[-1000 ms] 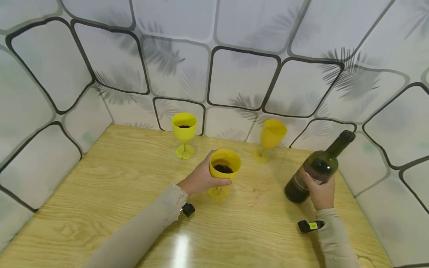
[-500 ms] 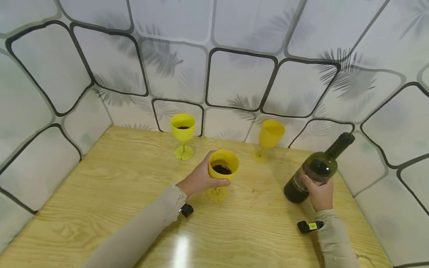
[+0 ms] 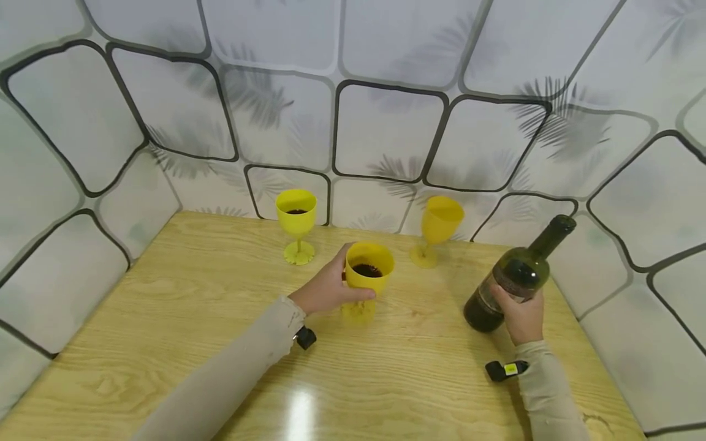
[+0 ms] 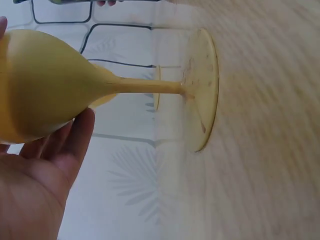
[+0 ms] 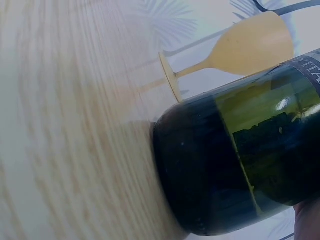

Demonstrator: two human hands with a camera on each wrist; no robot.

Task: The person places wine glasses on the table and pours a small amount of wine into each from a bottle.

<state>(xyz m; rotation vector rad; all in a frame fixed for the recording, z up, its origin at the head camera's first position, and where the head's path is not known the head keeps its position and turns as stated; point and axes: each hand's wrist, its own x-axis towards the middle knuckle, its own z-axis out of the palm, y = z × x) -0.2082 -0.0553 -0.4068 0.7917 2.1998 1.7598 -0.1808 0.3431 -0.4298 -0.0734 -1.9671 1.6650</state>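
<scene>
Head view: left hand [image 3: 325,288] round matte yellow goblet [image 3: 368,277]; right hand [image 3: 521,317] clasping glossy green bottle [image 3: 513,278]

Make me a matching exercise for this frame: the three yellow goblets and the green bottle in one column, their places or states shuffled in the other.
Things:
1. yellow plastic goblet at back left
2. yellow plastic goblet at back right
3. yellow plastic goblet in the middle
4. dark green glass bottle

States:
A. tilted, held by the right hand
B. gripped by the left hand
C. stands free, dark liquid inside
D. stands free near the bottle

Pairs: 1-C, 2-D, 3-B, 4-A

goblet [image 3: 368,272] nudged farther back, bottle [image 3: 513,278] lowered
</scene>
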